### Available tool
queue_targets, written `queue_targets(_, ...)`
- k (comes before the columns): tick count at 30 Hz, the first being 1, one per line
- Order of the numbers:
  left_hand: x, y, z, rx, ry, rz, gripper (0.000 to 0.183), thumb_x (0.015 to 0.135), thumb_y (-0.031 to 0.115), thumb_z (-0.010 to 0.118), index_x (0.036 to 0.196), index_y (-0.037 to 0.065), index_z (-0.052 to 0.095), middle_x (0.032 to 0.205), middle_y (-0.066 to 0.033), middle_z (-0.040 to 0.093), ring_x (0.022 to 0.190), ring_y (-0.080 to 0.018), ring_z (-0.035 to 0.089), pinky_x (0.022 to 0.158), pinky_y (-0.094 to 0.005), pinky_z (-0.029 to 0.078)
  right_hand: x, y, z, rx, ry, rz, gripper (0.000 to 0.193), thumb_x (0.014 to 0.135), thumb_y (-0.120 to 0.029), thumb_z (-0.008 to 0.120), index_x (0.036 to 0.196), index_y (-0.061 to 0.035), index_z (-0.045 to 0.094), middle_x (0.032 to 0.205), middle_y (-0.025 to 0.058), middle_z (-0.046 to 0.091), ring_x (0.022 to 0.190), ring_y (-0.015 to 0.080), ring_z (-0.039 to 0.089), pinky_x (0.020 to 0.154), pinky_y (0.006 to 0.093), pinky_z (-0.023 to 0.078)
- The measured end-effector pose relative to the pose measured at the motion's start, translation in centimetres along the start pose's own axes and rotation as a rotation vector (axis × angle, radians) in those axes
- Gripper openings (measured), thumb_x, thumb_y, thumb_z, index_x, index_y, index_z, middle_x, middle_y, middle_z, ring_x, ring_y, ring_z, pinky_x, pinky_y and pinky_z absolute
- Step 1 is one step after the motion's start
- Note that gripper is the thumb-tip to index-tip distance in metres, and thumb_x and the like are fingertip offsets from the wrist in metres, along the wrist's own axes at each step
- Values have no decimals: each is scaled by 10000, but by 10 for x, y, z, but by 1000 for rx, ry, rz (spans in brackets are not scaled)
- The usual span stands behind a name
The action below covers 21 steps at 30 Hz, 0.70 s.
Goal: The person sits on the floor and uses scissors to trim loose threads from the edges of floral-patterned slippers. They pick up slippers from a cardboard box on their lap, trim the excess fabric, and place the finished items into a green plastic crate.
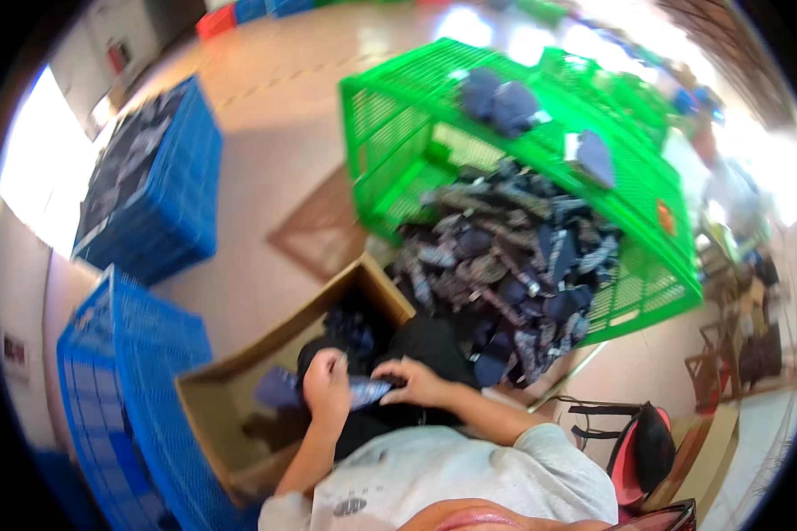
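Observation:
Across my lap lies a narrow blue patterned fabric piece (pixel 367 392), with a plain darker blue part (pixel 277 389) to the left and a black end on the right. My left hand (pixel 329 376) is closed at its left portion, fingers curled and partly blurred. On the right, my right hand (pixel 413 382) grips the black end between thumb and fingers. Below and left of my hands stands an open cardboard box (pixel 230 385) with some dark fabric (pixel 350 327) inside. Ahead, a pile of similar dark patterned fabric pieces (pixel 505 257) fills the opening of a green crate (pixel 363 133).
Dark blue pieces (pixel 500 99) lie on the green crate's upper side. To my left stand a blue mesh crate (pixel 155 354) and a blue crate (pixel 190 186) heaped with dark fabric. A red and black bag (pixel 642 451) sits at the right, beside cardboard (pixel 713 456).

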<state>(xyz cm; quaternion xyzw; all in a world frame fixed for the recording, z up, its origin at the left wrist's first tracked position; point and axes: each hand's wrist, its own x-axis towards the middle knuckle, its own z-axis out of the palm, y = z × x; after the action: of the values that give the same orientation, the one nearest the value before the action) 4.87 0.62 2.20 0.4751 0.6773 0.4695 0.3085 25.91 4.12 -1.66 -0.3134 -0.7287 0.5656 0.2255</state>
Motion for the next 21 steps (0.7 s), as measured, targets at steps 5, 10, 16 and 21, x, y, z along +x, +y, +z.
queue_targets(5,7,2,4,-78,49,7,86,897,-1,608,982,7,612,781,-30,603,698,-83,560,663,-243,461,2,47,32,252,113,-32,381,792,-152,821,1145,-105,686,1092,26,648,990,169,581,924,314,439)
queue_targets(10,9,35,21,-170,119,-39,421,881,-47,556,1299,-24,519,1197,-146,538,1057,-234,557,925,-334,483,0,43,22,391,75,-1,380,820,-140,787,1163,-45,652,1096,56,631,1030,163,565,942,318,436)
queue_targets(16,13,14,15,93,-64,-25,169,885,11,615,1045,-30,576,1021,-106,609,960,-232,593,901,-343,475,2,51,26,397,76,-8,382,833,-131,774,1175,-40,631,1078,36,626,1020,133,557,924,305,448)
queue_targets(21,-2,44,23,89,98,112,397,819,-78,620,1207,-5,571,1124,-136,602,1011,-265,587,947,-367,451,3,45,25,566,33,57,366,830,-77,761,1169,-42,626,1054,9,637,966,102,561,886,277,458)
